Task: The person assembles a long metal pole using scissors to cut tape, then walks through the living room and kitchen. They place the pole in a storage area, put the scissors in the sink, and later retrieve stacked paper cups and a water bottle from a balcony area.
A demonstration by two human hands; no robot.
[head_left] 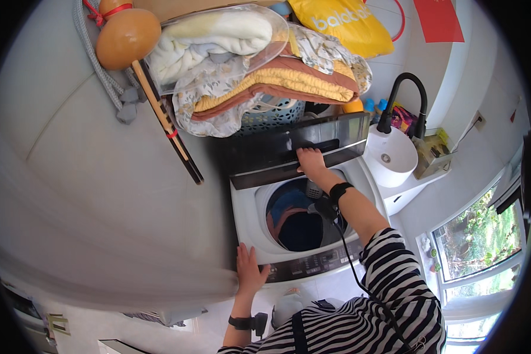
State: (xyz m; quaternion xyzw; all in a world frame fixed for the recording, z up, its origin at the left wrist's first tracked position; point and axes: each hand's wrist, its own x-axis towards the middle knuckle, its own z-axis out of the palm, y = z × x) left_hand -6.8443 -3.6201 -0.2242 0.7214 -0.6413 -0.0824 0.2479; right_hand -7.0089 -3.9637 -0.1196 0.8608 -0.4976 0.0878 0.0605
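A white top-loading washing machine (246, 219) stands before me with its dark lid (262, 154) raised. My right hand (311, 161) reaches across the opening and grips the lid by the recess near its middle, fingers curled over the edge. Inside the drum (268, 197) lie blue, dark and pinkish clothes (301, 230), partly hidden by my right forearm and a black device strapped to that wrist. My left hand (251, 269) rests on the machine's front left corner, beside the control panel (312, 263), its fingers spread and holding nothing.
Behind the lid, folded quilts (277, 82) are piled over a blue basket (271, 117). A yellow bag (348, 26) lies above them. At right stands a round white basin (389, 156) with a black faucet (422, 97). A gourd (128, 40) and a flute-like stick (165, 118) hang at left.
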